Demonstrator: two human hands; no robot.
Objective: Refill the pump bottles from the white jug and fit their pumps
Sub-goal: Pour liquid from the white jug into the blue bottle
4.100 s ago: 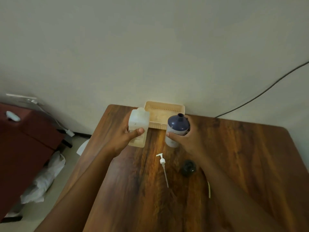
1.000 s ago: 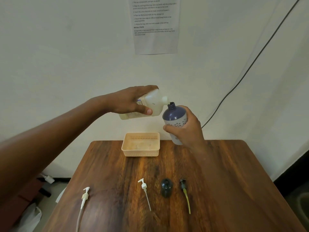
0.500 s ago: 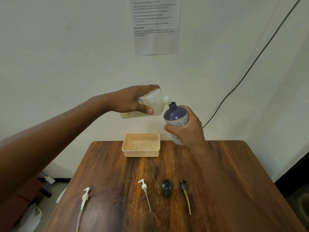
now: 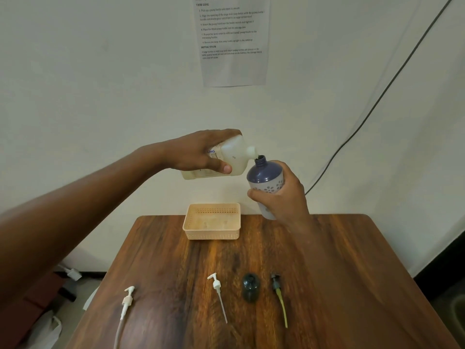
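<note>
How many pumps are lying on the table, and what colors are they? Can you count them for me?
White pumps: 2, one at the left and one in the middle.
Dark pump with a yellow-green tube: 1.
Total pumps: 3.
The dark oval thing between them has no tube, so it is not counted.

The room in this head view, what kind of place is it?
Probably a plain room set up for recording a task, not a kitchen: a printed task sheet taped on the bare wall, a small wooden table holding only pumps and a basket, and a loose cable.
</note>
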